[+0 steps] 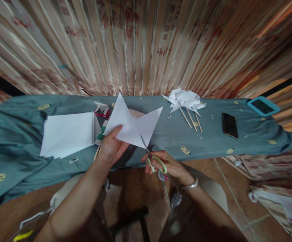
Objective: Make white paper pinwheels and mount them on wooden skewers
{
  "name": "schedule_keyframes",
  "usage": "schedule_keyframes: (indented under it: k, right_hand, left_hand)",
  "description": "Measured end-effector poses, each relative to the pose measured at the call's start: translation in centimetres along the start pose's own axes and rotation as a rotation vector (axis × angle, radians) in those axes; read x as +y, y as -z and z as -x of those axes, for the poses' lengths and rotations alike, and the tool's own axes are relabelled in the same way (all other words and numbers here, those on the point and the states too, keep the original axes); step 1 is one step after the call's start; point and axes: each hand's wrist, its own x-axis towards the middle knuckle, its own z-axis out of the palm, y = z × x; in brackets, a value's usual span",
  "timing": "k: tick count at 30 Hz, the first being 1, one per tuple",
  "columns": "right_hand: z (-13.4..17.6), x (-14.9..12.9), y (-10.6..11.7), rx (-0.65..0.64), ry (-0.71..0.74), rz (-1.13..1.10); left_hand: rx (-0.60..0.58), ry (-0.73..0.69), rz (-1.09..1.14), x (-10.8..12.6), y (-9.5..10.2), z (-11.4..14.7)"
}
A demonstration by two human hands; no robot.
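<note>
A small red box (107, 113) holds dark bits (101, 111); left hand (113, 147) pinches white paper (122, 116) in its grip; right hand's (162, 160) grip wraps scissors (149, 154), blades at the paper's lower edge.

Left of the left hand (114, 146), a rectangular white paper stack (67, 131) lies on the teal cloth-covered tabletop (208, 141); beyond that hand, a small red-and-white cardboard box (103, 115). Beyond the right hand (168, 162), rightward, lie white paper pinwheels (186, 101) on wooden sticks (185, 117), then a flat black phone (230, 125) and blue-framed tablet (263, 106).
</note>
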Motion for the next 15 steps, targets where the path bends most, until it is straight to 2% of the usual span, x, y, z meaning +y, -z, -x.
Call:
schedule_keyframes:
  k: [15]
  right_hand:
    - [-0.36,0.30,0.03,0.057,0.071,0.022]
  left_hand:
    - [-0.074,0.056,0.006,-0.97,0.11,-0.06]
